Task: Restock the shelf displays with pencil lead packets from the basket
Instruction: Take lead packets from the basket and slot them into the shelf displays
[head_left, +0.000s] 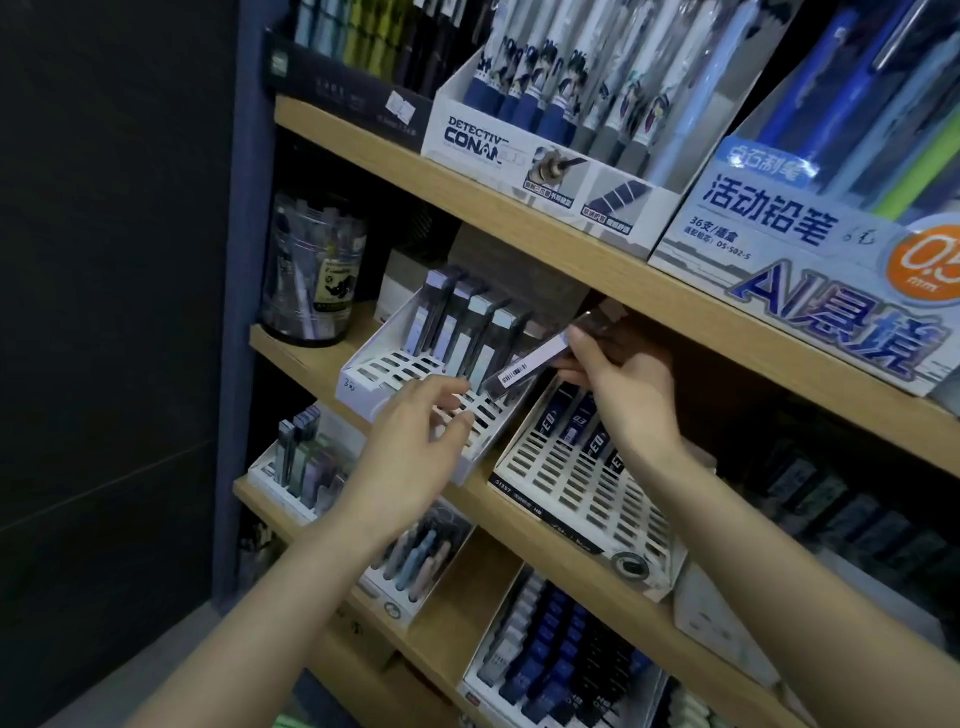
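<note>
My right hand pinches a long dark pencil lead packet with a barcode label, tilted down to the left over a white slotted display tray on the middle shelf. Several upright lead packets stand in that tray's back rows. My left hand reaches to the tray's front right, fingers relaxed and spread, fingertips touching the slotted face near its front edge. The basket is out of view.
A second white slotted tray with dark blue packets sits to the right. A clear jar stands at the shelf's left end. Pen display boxes fill the shelf above. Lower shelves hold more trays of stationery.
</note>
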